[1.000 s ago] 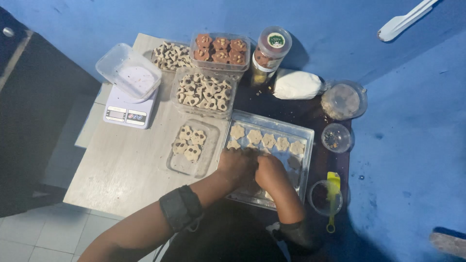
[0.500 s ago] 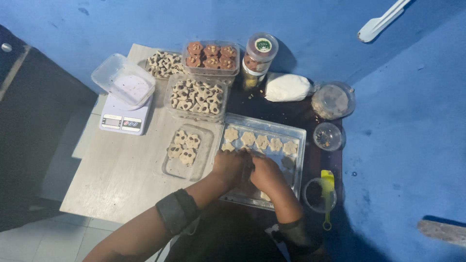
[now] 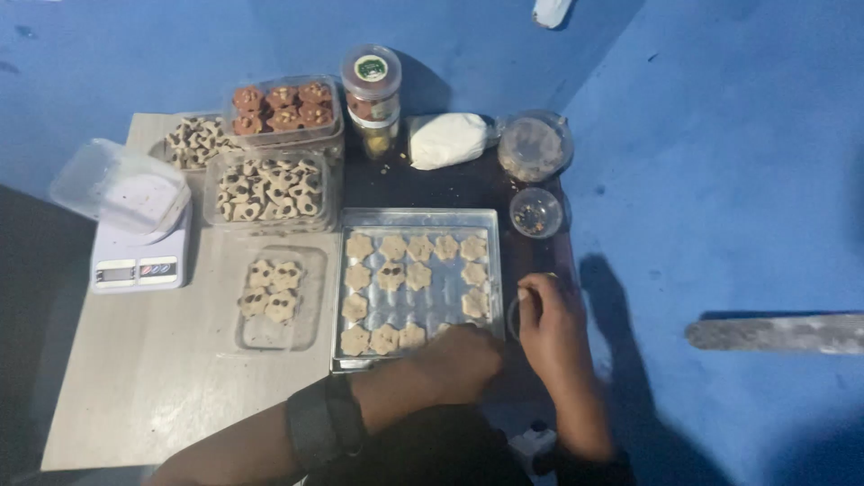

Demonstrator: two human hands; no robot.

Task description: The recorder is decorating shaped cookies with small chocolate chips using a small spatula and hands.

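Observation:
A metal baking tray (image 3: 418, 216) holds rows of pale flower-shaped dough cookies (image 3: 391, 274), two of them dotted with dark bits. My left hand (image 3: 461, 363), with a black band on its wrist, rests knuckles-up over the tray's near right corner, and its fingertips are hidden. My right hand (image 3: 547, 322) is just off the tray's right edge. Its fingers are curled over a small round bowl (image 3: 513, 317) that it mostly covers. Whether either hand holds anything does not show.
Left of the tray lie a clear lid with a few decorated cookies (image 3: 270, 292) and a white scale (image 3: 139, 265) carrying a plastic tub (image 3: 121, 189). Behind stand cookie boxes (image 3: 270, 187), a jar (image 3: 371, 85), a white bag (image 3: 447, 139) and topping bowls (image 3: 535, 213). A flat tool (image 3: 774, 333) lies on the blue floor.
My right hand has left the tray and moved right to the small bowl. My left hand stays at the tray's near edge. The view has moved closer.

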